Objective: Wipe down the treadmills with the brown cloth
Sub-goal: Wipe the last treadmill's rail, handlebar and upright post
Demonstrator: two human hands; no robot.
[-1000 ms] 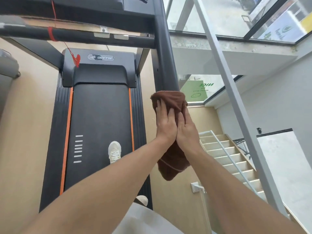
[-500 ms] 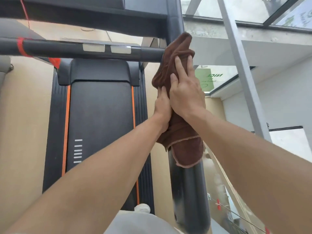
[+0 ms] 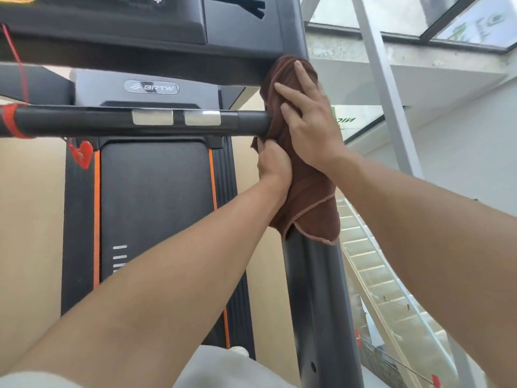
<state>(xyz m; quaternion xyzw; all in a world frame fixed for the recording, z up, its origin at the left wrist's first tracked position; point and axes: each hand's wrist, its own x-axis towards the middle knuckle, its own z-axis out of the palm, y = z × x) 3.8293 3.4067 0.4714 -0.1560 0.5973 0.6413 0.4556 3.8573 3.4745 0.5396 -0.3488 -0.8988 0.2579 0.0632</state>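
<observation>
The brown cloth [image 3: 305, 189] is wrapping around the treadmill's right upright post [image 3: 319, 298], just where the handlebar [image 3: 140, 121] is meeting it, below the console [image 3: 145, 23]. The right hand [image 3: 310, 124] is lying flat on the cloth with fingers spread open, pressing it against the post. The left hand [image 3: 272, 166] is sitting lower, fingers curled shut around a fold of the cloth. The cloth's stitched hem is hanging loose under both wrists.

A badge on the motor cover [image 3: 145, 88] is reading "BRTW", though the first letter may be stylised. Green lettering is showing mirrored in glass to the right, too partial to read.

A red cord [image 3: 15, 60] is trailing down to the handlebar's left end, with a red clip [image 3: 81, 154] dangling beneath. The running belt [image 3: 156, 203] is lying below, flanked by orange stripes. A staircase [image 3: 372, 264] is descending beyond the post.
</observation>
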